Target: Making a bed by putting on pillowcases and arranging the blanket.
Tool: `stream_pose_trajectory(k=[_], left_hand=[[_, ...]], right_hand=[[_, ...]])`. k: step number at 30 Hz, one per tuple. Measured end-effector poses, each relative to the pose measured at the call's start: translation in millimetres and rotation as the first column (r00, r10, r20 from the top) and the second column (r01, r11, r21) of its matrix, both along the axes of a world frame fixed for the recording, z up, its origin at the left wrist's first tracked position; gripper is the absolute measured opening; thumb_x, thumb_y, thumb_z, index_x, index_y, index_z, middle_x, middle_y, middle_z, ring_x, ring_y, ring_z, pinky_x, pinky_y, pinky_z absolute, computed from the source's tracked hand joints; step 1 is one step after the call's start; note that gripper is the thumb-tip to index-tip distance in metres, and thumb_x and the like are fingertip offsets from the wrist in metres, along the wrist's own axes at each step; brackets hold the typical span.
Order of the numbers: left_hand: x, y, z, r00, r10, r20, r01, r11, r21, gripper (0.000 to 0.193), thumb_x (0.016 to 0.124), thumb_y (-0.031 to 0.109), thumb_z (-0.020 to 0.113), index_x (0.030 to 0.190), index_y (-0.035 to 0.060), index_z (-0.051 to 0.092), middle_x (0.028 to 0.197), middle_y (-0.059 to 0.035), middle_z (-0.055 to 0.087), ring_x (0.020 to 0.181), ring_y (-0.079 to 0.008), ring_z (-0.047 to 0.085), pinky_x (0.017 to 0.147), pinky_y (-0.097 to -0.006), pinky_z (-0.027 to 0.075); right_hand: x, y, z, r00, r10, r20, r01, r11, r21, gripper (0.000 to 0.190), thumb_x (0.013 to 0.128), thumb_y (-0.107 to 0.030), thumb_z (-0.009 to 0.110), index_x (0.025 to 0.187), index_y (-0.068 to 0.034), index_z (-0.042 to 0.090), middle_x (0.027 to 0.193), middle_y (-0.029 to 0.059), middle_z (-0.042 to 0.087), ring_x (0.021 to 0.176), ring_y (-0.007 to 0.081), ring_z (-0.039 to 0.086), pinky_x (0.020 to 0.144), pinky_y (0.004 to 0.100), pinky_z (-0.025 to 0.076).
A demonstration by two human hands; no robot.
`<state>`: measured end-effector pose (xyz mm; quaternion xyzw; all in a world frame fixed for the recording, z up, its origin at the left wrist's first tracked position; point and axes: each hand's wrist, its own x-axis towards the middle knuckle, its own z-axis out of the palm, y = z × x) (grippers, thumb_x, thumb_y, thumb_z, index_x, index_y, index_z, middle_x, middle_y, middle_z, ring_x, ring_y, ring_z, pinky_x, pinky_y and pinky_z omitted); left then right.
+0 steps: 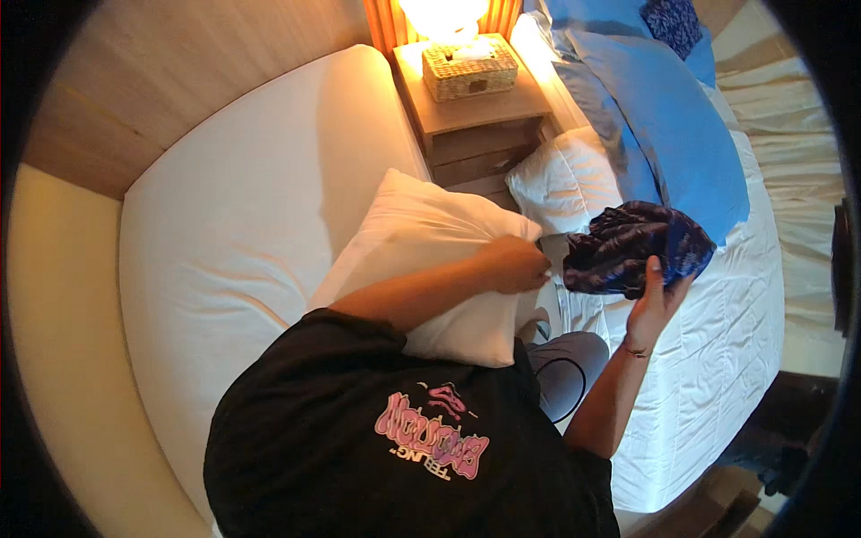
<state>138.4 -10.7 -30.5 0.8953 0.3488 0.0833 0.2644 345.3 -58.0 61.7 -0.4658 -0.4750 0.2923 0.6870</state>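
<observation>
A white pillow [430, 228] lies in front of me at the edge of the left bed, partly under my forearm. My left hand [514, 264] is closed on the pillow's right side, near its upper corner. To the right, my right hand [662, 292] holds up a bunched dark patterned cloth [625, 249] with blue parts, thumb spread against it. The cloth hangs over the edge of the right bed, just below a blue pillow [686, 148]. Another white pillow [565, 178] leans between the nightstand and the right bed. The fingertips of my left hand are partly hidden.
The left bed [222, 202] bears a white fitted sheet. Between the beds stands a wooden nightstand [457, 121] with a woven tissue box [471, 70] and a lit lamp [444, 13]. White quilted bedding [713, 350] covers the right bed, where a dark blue patterned cushion [672, 25] rests.
</observation>
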Motion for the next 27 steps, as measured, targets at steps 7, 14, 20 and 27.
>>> stream_pose_trajectory(k=[7, 14, 20, 27], left_hand=[[18, 12, -23, 0.904, 0.117, 0.412, -0.155, 0.986, 0.06, 0.031, 0.078, 0.036, 0.059, 0.093, 0.0091, 0.066, 0.087, -0.0182, 0.066, 0.085, -0.0371, 0.063, 0.076, -0.0441, 0.05], [-67, -67, 25, 0.936, 0.213, 0.279, -0.262, 0.953, 0.153, 0.033, 0.078, 0.036, 0.061, 0.097, 0.0086, 0.066, 0.091, -0.0188, 0.065, 0.089, -0.036, 0.063, 0.079, -0.0422, 0.049], [-112, -65, 81, 0.981, 0.193, -0.022, -0.194, 0.96, -0.202, 0.043, 0.078, 0.033, 0.065, 0.109, 0.0031, 0.062, 0.103, -0.0192, 0.064, 0.093, -0.0316, 0.062, 0.084, -0.0383, 0.048], [-175, 2, 33, 0.604, 0.647, 0.466, -0.744, 0.667, 0.04, 0.028, 0.083, 0.025, 0.066, 0.093, -0.001, 0.064, 0.087, -0.0151, 0.067, 0.08, -0.022, 0.062, 0.074, -0.0358, 0.048]], right_hand=[[-104, 13, -14, 0.487, 0.496, 0.719, -0.453, 0.847, -0.278, 0.046, 0.078, -0.015, 0.07, 0.12, -0.003, 0.056, 0.107, 0.0169, 0.061, 0.096, 0.0286, 0.061, 0.085, 0.0352, 0.049], [-132, -6, -24, 0.429, 0.509, 0.746, -0.537, 0.808, -0.242, 0.044, 0.076, -0.022, 0.069, 0.117, -0.007, 0.059, 0.093, 0.0122, 0.059, 0.086, 0.0276, 0.059, 0.074, 0.037, 0.048], [-115, -31, -26, 0.422, 0.35, 0.837, -0.412, 0.896, -0.167, 0.049, 0.074, -0.023, 0.072, 0.118, -0.008, 0.058, 0.104, 0.0081, 0.059, 0.099, 0.0237, 0.054, 0.087, 0.0395, 0.039], [-114, -38, -37, 0.44, 0.413, 0.797, -0.417, 0.88, -0.226, 0.049, 0.064, -0.002, 0.068, 0.111, -0.007, 0.059, 0.102, 0.0112, 0.06, 0.098, 0.0291, 0.055, 0.086, 0.0408, 0.043]])
